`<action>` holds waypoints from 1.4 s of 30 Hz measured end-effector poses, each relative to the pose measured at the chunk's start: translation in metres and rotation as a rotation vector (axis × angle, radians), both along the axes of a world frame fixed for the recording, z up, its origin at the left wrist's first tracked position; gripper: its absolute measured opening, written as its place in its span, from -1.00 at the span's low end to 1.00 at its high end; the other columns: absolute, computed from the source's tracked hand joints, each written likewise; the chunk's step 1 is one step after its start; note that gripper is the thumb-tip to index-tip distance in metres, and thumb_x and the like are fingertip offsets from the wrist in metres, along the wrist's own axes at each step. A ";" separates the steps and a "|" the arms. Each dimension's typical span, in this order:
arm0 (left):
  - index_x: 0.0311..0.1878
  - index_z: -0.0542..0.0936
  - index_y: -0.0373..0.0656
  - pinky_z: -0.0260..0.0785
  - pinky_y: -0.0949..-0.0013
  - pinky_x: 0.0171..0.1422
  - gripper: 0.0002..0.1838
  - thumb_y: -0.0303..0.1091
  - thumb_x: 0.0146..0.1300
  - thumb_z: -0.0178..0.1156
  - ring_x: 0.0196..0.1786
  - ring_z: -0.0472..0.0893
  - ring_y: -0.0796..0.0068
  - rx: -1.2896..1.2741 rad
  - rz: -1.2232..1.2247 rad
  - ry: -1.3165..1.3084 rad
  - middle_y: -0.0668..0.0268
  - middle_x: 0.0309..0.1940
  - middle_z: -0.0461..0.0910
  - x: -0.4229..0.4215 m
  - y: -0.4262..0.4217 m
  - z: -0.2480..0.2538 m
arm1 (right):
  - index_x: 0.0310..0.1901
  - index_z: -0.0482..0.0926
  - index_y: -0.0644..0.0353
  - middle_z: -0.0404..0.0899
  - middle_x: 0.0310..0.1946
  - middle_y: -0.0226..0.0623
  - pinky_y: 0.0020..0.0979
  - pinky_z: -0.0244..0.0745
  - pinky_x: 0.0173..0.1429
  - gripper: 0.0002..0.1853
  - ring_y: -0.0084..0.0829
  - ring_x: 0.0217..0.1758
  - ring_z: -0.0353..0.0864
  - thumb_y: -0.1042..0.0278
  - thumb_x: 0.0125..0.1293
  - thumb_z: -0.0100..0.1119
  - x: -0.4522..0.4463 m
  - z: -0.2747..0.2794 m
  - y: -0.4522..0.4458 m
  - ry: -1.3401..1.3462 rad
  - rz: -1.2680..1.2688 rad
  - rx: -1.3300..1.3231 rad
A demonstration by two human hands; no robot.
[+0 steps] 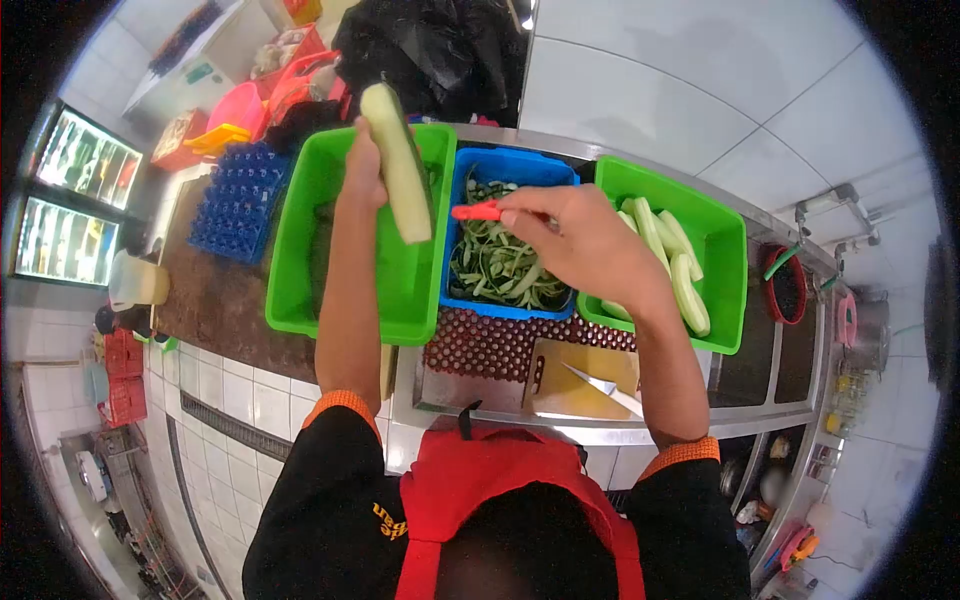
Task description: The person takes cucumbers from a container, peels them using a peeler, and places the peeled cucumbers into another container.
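My left hand [366,165] is closed around a long, pale green cucumber [403,175], mostly peeled, with a strip of dark skin along one side. It is held tilted above the left green basin [290,255]. Between the fingers of my right hand [590,240] is a red peeler [476,211], apart from the cucumber; its blade is too small to make out. Under the peeler, a blue basin [520,168] holds a heap of green peelings [505,268]. Several peeled cucumbers [688,290] lie in the right green basin [733,270], partly hidden behind my right hand.
A knife [600,384] lies on a yellowish cutting board [560,390] at the counter's near edge, beside a perforated red-brown mat [480,345]. Left of the basins is a blue crate [235,205]. A black plastic bag [430,60] stands behind; a red bowl [785,285] sits far right.
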State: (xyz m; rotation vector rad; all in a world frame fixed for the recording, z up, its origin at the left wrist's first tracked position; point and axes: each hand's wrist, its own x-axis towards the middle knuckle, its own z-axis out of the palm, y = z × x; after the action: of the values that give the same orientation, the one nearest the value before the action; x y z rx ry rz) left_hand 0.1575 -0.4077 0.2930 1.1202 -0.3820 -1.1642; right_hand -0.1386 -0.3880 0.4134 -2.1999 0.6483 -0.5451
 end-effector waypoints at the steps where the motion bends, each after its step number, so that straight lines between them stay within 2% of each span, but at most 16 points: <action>1: 0.00 0.50 -0.19 0.53 0.18 -0.21 -0.20 0.41 0.32 -0.37 -0.37 0.61 0.25 0.000 -0.005 -0.002 0.14 -0.31 0.60 -0.003 0.001 0.001 | -0.15 0.60 0.28 0.48 -0.56 -0.06 -0.37 0.35 -0.39 -0.79 -0.32 -0.58 0.35 0.34 0.31 0.11 0.002 -0.001 -0.003 -0.002 -0.005 0.000; 3: -0.01 0.50 -0.19 0.54 0.22 -0.27 -0.19 0.44 0.30 -0.35 -0.41 0.61 0.29 -0.014 -0.206 0.051 0.17 -0.34 0.60 -0.019 0.010 0.003 | -0.14 0.60 0.29 0.48 -0.56 -0.04 -0.37 0.36 -0.38 -0.79 -0.38 -0.57 0.37 0.34 0.31 0.11 0.010 -0.005 -0.008 -0.025 -0.091 -0.030; 7: -0.08 0.52 -0.17 0.53 0.29 -0.34 -0.21 0.45 0.27 -0.27 -0.45 0.60 0.41 -0.028 -0.225 -0.034 0.25 -0.45 0.58 -0.060 0.020 0.022 | -0.13 0.59 0.29 0.51 -0.52 -0.04 -0.35 0.36 -0.36 -0.79 -0.33 -0.55 0.41 0.35 0.32 0.11 0.032 -0.024 -0.024 -0.158 -0.246 -0.181; 9: -0.09 0.52 -0.19 0.53 0.32 -0.29 -0.26 0.40 0.30 -0.23 -0.42 0.60 0.42 -0.021 -0.317 -0.030 0.26 -0.39 0.58 -0.064 0.027 0.026 | -0.20 0.60 0.20 0.53 -0.51 0.00 -0.10 0.42 -0.30 -0.85 0.03 -0.40 0.54 0.35 0.28 0.11 0.041 -0.029 -0.037 -0.327 -0.299 -0.369; 12: -0.05 0.52 -0.21 0.52 0.40 -0.17 -0.30 0.33 0.34 -0.19 -0.34 0.61 0.45 -0.088 -0.318 -0.040 0.26 -0.36 0.59 -0.073 0.026 0.030 | -0.19 0.59 0.19 0.51 -0.51 -0.02 -0.08 0.42 -0.29 -0.85 0.03 -0.40 0.53 0.35 0.28 0.10 0.046 -0.026 -0.046 -0.340 -0.264 -0.388; 16: -0.03 0.52 -0.21 0.51 0.40 -0.19 -0.30 0.32 0.34 -0.17 -0.33 0.60 0.46 -0.057 -0.295 0.018 0.26 -0.35 0.60 -0.079 0.033 0.040 | -0.20 0.59 0.20 0.52 -0.50 -0.01 -0.09 0.43 -0.26 -0.86 0.03 -0.38 0.53 0.36 0.29 0.10 0.048 -0.026 -0.051 -0.374 -0.215 -0.408; 19: -0.01 0.53 -0.21 0.51 0.42 -0.20 -0.32 0.31 0.34 -0.15 -0.31 0.61 0.46 -0.028 -0.324 -0.026 0.25 -0.33 0.60 -0.070 0.036 0.034 | -0.07 0.59 0.27 0.59 -0.39 -0.03 -0.29 0.43 -0.29 -0.78 -0.16 -0.42 0.55 0.39 0.31 0.12 0.045 -0.023 -0.049 -0.314 -0.199 -0.391; 22: -0.02 0.54 -0.21 0.51 0.43 -0.19 -0.32 0.30 0.35 -0.17 -0.32 0.61 0.46 -0.077 -0.341 -0.082 0.24 -0.33 0.61 -0.065 0.037 0.027 | -0.23 0.57 0.24 0.52 -0.47 0.03 -0.07 0.43 -0.25 -0.86 0.05 -0.35 0.53 0.37 0.29 0.09 0.049 -0.022 -0.039 -0.380 -0.202 -0.350; 25: 0.01 0.52 -0.21 0.51 0.41 -0.16 -0.31 0.30 0.36 -0.18 -0.29 0.61 0.46 -0.049 -0.265 -0.183 0.22 -0.29 0.61 -0.071 0.036 0.024 | -0.25 0.56 0.27 0.53 -0.46 0.04 -0.05 0.42 -0.24 -0.86 0.07 -0.36 0.53 0.38 0.29 0.08 0.051 -0.037 -0.030 -0.428 -0.244 -0.363; 27: 0.02 0.50 -0.21 0.52 0.34 -0.15 -0.31 0.30 0.36 -0.20 -0.25 0.60 0.44 -0.145 -0.135 -0.063 0.23 -0.27 0.59 -0.072 0.030 0.018 | -0.13 0.57 0.32 0.57 -0.36 0.06 -0.22 0.46 -0.23 -0.80 0.02 -0.31 0.58 0.39 0.31 0.10 0.048 -0.058 -0.015 -0.250 -0.191 -0.212; 32: -0.05 0.45 -0.20 0.52 0.12 -0.12 -0.29 0.35 0.34 -0.27 -0.32 0.55 0.19 -0.239 0.087 0.079 0.14 -0.32 0.51 -0.016 0.016 -0.009 | -0.12 0.56 0.33 0.57 -0.35 0.03 -0.23 0.47 -0.20 -0.81 -0.02 -0.32 0.58 0.42 0.31 0.10 0.020 -0.091 0.039 -0.209 -0.112 0.037; 35: -0.07 0.45 -0.21 0.51 0.09 -0.13 -0.25 0.38 0.33 -0.33 -0.32 0.55 0.19 -0.296 0.222 0.185 0.13 -0.35 0.51 -0.003 0.017 -0.008 | -0.12 0.56 0.33 0.56 -0.38 0.00 -0.23 0.44 -0.24 -0.82 -0.06 -0.35 0.56 0.43 0.32 0.09 0.010 -0.111 0.048 -0.224 -0.012 0.071; 37: -0.08 0.46 -0.22 0.50 0.09 -0.13 -0.22 0.40 0.33 -0.39 -0.31 0.56 0.18 -0.360 0.189 0.224 0.12 -0.36 0.53 0.008 0.015 -0.008 | -0.12 0.56 0.31 0.55 -0.39 -0.01 -0.25 0.44 -0.23 -0.82 -0.09 -0.34 0.56 0.42 0.32 0.09 0.012 -0.099 0.040 -0.209 -0.024 0.077; 39: -0.09 0.48 -0.23 0.51 0.17 -0.16 -0.20 0.41 0.32 -0.38 -0.33 0.57 0.21 -0.253 0.054 0.040 0.13 -0.37 0.56 0.002 0.024 0.004 | -0.11 0.57 0.28 0.55 -0.40 -0.03 -0.26 0.42 -0.23 -0.82 -0.13 -0.33 0.56 0.41 0.31 0.11 0.017 -0.074 0.025 -0.149 -0.030 0.115; 41: -0.06 0.50 -0.21 0.51 0.32 -0.23 -0.19 0.44 0.29 -0.33 -0.39 0.58 0.33 -0.197 -0.032 -0.016 0.18 -0.39 0.58 -0.019 0.030 0.018 | -0.12 0.58 0.24 0.54 -0.44 -0.06 -0.26 0.42 -0.27 -0.83 -0.14 -0.36 0.56 0.40 0.30 0.13 0.031 -0.061 0.004 -0.228 -0.104 -0.204; 42: -0.06 0.50 -0.20 0.51 0.33 -0.23 -0.20 0.43 0.30 -0.32 -0.39 0.58 0.35 -0.158 -0.071 -0.050 0.20 -0.39 0.58 -0.025 0.030 0.018 | -0.12 0.58 0.24 0.54 -0.44 -0.06 -0.26 0.42 -0.27 -0.83 -0.14 -0.36 0.56 0.40 0.30 0.13 0.041 -0.056 -0.009 -0.229 -0.102 -0.209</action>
State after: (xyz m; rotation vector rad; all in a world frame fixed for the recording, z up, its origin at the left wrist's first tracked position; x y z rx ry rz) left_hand 0.1326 -0.3775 0.3110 1.0059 -0.5469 -1.1494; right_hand -0.0976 -0.3967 0.3576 -2.2599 0.6054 -0.9393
